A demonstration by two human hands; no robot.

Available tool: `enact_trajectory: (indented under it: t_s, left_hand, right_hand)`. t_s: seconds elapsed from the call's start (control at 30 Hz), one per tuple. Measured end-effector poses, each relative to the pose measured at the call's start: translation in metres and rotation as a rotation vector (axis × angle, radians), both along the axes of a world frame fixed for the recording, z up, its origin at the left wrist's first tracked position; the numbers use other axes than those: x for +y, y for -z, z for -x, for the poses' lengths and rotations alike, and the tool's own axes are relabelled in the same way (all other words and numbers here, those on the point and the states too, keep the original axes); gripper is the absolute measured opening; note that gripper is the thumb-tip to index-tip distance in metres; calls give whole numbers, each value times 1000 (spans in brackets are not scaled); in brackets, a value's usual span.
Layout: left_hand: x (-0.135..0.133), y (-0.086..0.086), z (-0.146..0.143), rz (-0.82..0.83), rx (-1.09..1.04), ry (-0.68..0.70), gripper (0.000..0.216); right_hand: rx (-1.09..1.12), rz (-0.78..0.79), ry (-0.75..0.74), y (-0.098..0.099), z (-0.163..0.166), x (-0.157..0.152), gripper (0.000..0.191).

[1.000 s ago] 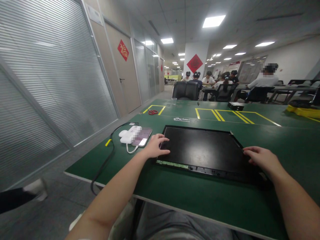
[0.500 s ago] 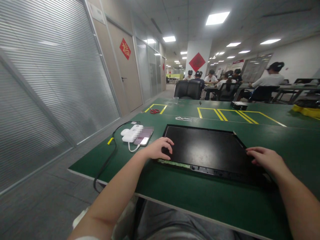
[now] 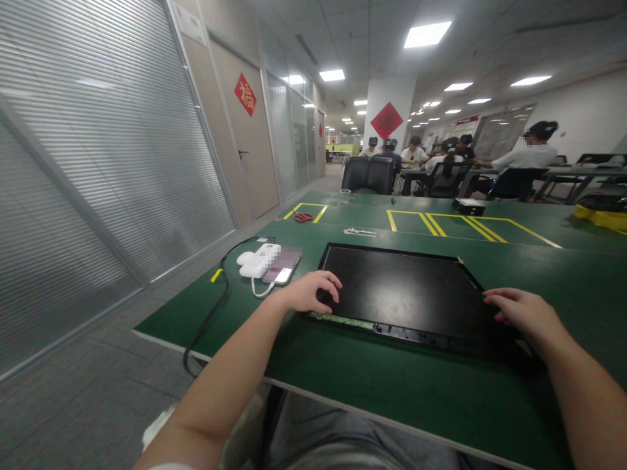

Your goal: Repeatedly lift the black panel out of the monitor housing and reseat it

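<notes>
A flat black display panel (image 3: 406, 287) lies face up on the green table, with a thin black frame around it. Along its near edge runs a narrow green circuit strip (image 3: 343, 321). My left hand (image 3: 313, 292) rests over the panel's left edge, fingers curved and apart, the thumb low near the strip and nothing visible between thumb and forefinger. At the right edge, my right hand (image 3: 524, 313) has thumb and fingertips closed on the frame; its lower fingers are partly hidden.
White charging gear (image 3: 258, 261) and a phone (image 3: 284, 266) lie left of the panel, with a black cable (image 3: 220, 307). Beyond are red-handled scissors (image 3: 304, 217), a silver tool (image 3: 360, 232), a clear cup (image 3: 345, 195) and a small black-and-white box (image 3: 469, 207). Several people sit farther back.
Both hands stay in almost the same places on the panel's edges. The panel shows no clear movement.
</notes>
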State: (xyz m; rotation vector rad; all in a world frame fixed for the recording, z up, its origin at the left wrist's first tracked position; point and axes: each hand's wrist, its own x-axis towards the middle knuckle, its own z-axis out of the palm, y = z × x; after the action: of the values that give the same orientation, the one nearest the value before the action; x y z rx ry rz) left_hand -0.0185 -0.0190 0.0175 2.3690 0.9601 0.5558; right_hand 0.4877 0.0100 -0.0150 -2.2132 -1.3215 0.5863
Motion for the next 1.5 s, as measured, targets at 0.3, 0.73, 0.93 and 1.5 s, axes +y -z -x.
enact_trajectory:
  t_s: [0.3, 0.73, 0.93, 1.5]
  left_hand:
    - [-2, -2, -2, 2, -17, 21, 21]
    - [5, 20, -18, -201, 107, -575, 27]
    - [8, 21, -10, -106, 261, -737, 37]
    - [24, 29, -4, -146, 339, -697, 33]
  right_hand:
    - [-26, -8, 7, -6, 6, -5, 37]
    - [-48, -7, 11, -7, 9, -6, 33]
    - [-97, -1, -13, -10, 12, -9, 35]
    - [-120, -44, -18, -7, 12, -6, 31]
